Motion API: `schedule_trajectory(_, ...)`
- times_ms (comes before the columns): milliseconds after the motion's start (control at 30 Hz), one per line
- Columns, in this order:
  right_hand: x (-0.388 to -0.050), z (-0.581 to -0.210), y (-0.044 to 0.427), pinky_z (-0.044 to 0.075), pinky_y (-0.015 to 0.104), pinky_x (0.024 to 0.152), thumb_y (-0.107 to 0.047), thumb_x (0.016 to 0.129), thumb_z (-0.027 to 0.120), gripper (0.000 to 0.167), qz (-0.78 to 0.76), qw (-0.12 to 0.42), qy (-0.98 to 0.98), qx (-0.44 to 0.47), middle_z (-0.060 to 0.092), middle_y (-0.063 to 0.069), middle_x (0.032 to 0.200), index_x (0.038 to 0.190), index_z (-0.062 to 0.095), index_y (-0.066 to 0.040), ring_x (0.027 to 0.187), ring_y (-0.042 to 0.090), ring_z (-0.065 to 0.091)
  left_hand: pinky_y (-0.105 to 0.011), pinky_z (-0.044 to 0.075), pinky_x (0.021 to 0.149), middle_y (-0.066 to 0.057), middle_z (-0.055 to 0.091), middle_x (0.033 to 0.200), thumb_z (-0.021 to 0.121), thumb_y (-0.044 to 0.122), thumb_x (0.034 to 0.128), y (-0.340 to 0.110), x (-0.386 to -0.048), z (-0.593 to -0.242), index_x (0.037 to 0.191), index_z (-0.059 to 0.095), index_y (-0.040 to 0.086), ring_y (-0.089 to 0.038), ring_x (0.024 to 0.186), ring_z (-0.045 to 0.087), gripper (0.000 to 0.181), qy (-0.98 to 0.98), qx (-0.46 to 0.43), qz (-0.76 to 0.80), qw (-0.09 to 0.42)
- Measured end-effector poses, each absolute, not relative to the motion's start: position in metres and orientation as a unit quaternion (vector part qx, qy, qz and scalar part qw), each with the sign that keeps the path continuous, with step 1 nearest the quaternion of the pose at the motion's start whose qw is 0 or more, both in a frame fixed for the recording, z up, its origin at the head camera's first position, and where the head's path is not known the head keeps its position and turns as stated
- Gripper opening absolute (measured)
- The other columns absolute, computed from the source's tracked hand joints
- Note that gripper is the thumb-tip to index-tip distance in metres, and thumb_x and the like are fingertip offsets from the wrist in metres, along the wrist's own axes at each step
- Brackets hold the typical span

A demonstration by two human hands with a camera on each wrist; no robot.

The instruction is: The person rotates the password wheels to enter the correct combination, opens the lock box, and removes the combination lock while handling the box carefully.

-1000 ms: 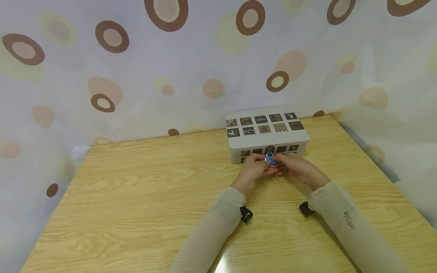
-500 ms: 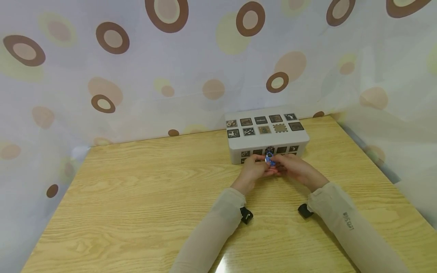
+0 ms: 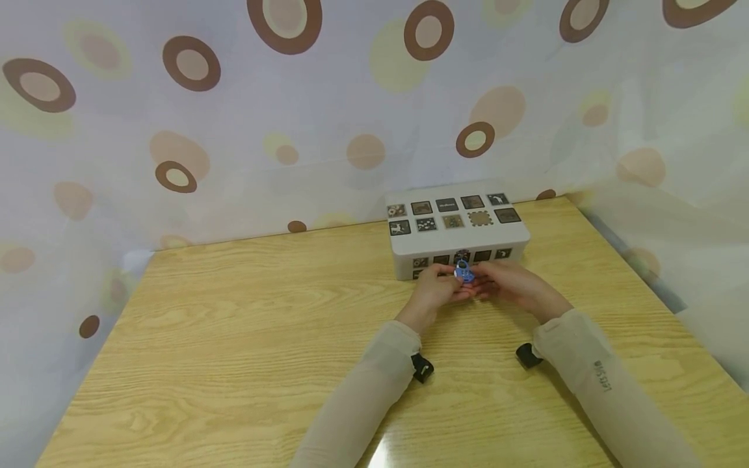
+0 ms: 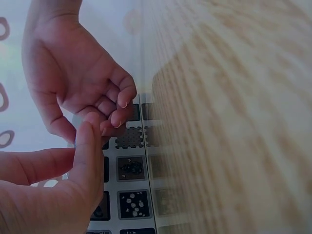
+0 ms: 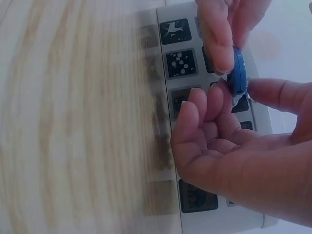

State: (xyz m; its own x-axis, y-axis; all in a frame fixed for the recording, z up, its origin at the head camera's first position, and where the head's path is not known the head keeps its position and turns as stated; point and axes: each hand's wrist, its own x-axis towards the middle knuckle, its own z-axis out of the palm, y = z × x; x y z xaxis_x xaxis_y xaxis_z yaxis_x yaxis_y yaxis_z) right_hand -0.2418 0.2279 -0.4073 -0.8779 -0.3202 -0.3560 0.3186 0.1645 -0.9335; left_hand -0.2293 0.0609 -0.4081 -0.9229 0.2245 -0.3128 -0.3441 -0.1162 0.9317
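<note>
Right of frame centre, the blue piece (image 3: 465,273), probably light, stiff and slick, best held by its rim, sits pinched in the left hand (image 3: 431,292); the right hand's (image 3: 512,285) grip I cannot tell.

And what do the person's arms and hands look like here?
The left sleeve and right sleeve are pale beige, the right one with small dark lettering. A black piece shows at each cuff. Left hand and right hand are ungloved.
</note>
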Motion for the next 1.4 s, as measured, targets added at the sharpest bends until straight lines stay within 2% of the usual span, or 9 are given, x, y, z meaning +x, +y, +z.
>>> schedule_trajectory(433,-0.2436,-0.4053,0.2309,0.053,0.024,0.071,-0.016,0.099,0.042,0.029,-0.627,0.259,0.735,-0.018,0.066,-0.001,0.082,0.109,0.059,0.006,0.076,0.009,0.062,-0.030,0.058,0.075,-0.024,0.067,0.096,0.052,-0.011,0.0923,0.0607,-0.2291,-0.4063,0.117,0.053,-0.007,-0.036,0.091,0.069,0.025,0.636,-0.045,0.746,0.192)
schedule_trajectory(767,-0.2446,-0.4113,0.2308,0.053,0.024,0.071,-0.018,0.100,0.042,0.027,-0.629,0.260,0.732,-0.013,0.066,-0.001,0.082,0.100,0.062,0.000,0.075,0.009,0.062,-0.030,0.058,0.075,-0.022,0.068,0.094,0.053,-0.011,0.0921,0.0605,-0.2280,-0.4063,0.116,0.053,-0.006,-0.034,0.089,0.069,0.024,0.639,-0.053,0.743,0.192)
schedule_trajectory(1067,-0.2436,-0.4097,0.2301,0.053,0.025,0.072,-0.019,0.101,0.039,0.031,-0.621,0.260,0.739,-0.022,0.065,-0.001,0.084,0.109,0.057,0.006,0.076,0.009,0.061,-0.029,0.058,0.074,-0.021,0.068,0.095,0.053,-0.011,0.0919,0.0608,-0.2283,-0.4071,0.115,0.053,-0.007,-0.033,0.088,0.069,0.023,0.642,-0.051,0.741,0.187)
schedule_trajectory(1400,-0.2424,-0.4087,0.2298,0.053,0.024,0.071,-0.018,0.101,0.040,0.031,-0.622,0.254,0.741,-0.025,0.065,-0.001,0.082,0.108,0.058,0.006,0.075,0.009,0.062,-0.029,0.058,0.074,-0.021,0.068,0.095,0.054,-0.011,0.0918,0.0607,-0.2286,-0.4076,0.114,0.054,-0.006,-0.032,0.085,0.069,0.023,0.642,-0.051,0.742,0.185)
